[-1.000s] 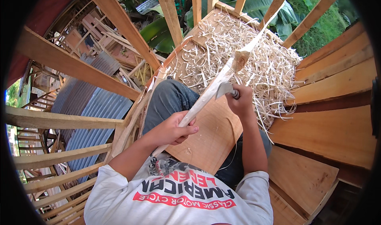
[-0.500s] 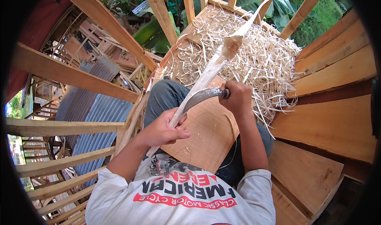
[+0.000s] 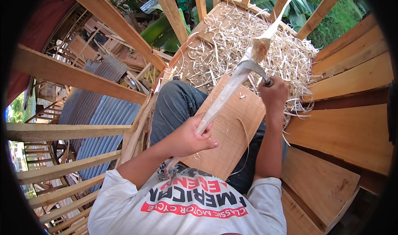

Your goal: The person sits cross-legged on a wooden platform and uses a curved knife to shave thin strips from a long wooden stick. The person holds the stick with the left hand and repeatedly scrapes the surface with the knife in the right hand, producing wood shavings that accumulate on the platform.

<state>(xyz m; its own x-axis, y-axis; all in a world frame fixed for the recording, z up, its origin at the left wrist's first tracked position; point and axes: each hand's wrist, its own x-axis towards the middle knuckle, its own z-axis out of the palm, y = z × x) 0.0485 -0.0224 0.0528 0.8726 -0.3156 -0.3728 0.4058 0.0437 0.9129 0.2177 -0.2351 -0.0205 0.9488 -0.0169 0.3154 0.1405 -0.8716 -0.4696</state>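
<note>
A long pale strip of carved wood (image 3: 224, 92) slants from my lap up to the far right, with a thicker brown block-like section (image 3: 260, 49) toward its far end and a thin white tip beyond. My left hand (image 3: 194, 136) is closed round its near part. My right hand (image 3: 274, 93) grips the dark handle of a curved knife (image 3: 253, 66). The blade lies across the strip just short of the brown section. A flat wooden board (image 3: 236, 123) rests on my lap beneath the strip; a thin curled shaving lies on it.
Pale curly wood shavings (image 3: 286, 65) are heaped on the floor ahead. Wooden slats (image 3: 74, 132) rail the left and far sides. Planks (image 3: 344, 131) stand along the right. Corrugated metal sheets (image 3: 103, 127) and scrap timber show beyond the left slats.
My right hand has moved the knife away from me and rightward, from near my left hand to near the brown section. My left hand and the strip have shifted slightly right.
</note>
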